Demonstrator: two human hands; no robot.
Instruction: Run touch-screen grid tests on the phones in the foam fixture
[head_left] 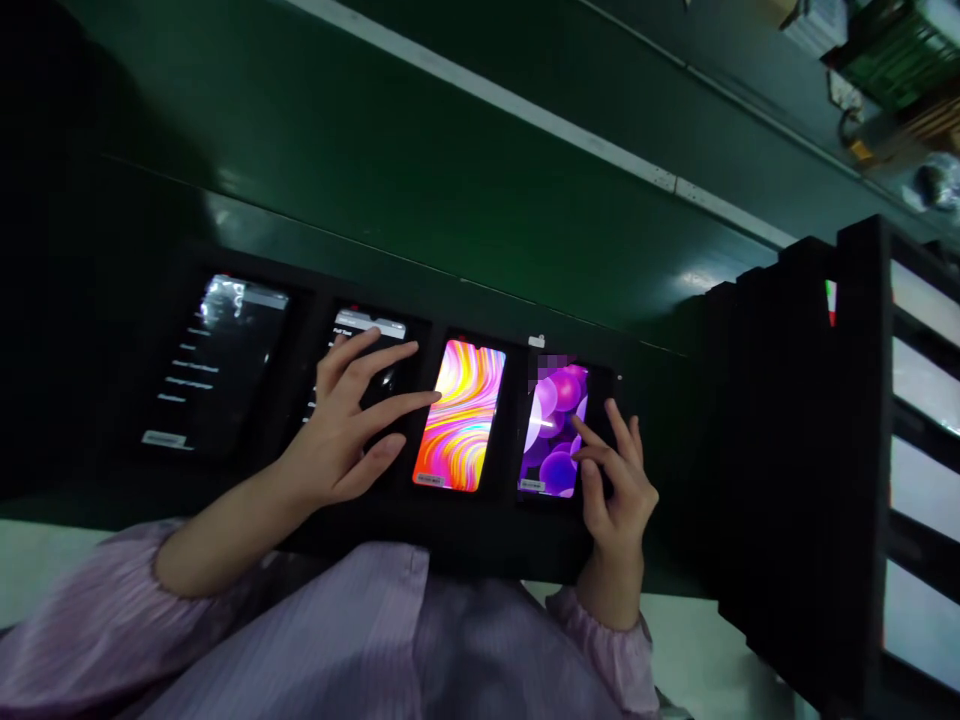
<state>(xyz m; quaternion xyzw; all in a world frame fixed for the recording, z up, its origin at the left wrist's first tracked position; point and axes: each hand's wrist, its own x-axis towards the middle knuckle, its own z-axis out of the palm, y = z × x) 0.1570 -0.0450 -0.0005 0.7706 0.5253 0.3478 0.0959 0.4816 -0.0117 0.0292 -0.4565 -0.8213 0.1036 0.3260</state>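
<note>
Four phones (pixel 217 365) in foam tray (pixel 469 515), screens (pixel 457 415) likely slippery, fragile; take by edges. Left hand (pixel 337 425) spread open, empty, above second; right hand (pixel 611 480) curled on fourth, grip unclear.

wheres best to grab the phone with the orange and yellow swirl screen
Probably by its two long edges, about midway, coming straight down from above. The slim black phone with the orange-and-yellow swirl screen lies flat, screen up, in a slot of the black foam tray, so foam blocks a side approach. The open left hand is nearest, just beside its left edge.
</note>
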